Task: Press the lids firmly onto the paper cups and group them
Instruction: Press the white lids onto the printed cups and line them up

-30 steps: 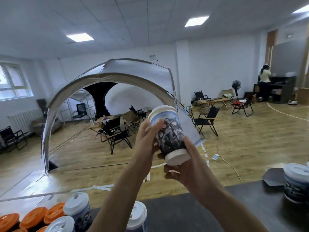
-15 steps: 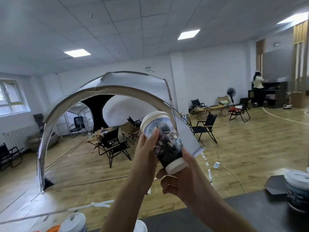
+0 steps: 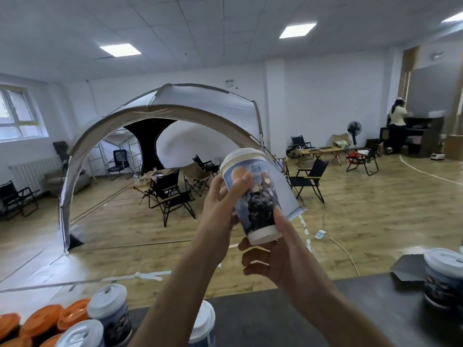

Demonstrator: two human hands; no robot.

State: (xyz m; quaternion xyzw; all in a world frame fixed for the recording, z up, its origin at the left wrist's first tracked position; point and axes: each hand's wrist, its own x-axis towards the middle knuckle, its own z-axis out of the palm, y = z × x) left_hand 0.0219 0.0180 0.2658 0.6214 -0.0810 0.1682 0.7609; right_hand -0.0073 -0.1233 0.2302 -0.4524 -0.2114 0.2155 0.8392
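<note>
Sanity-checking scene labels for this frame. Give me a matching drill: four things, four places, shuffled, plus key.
Things
1. tilted cup
2. orange lids
3. pedestal fan
4. power strip

Places
A. lying flat on the floor
B. bottom-left corner of the view
C. gripped by the left hand and right hand
D. standing by the far wall

Pairs: 1-C, 2-B, 3-D, 4-A

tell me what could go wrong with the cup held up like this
1. The paper cup is tilted in mid-air, gripped only by the left hand and right hand; a slip could drop it.
2. Squeezing its wall may dent it.
3. The far rim of the white lid is hidden, so it might not be fully seated.
</note>
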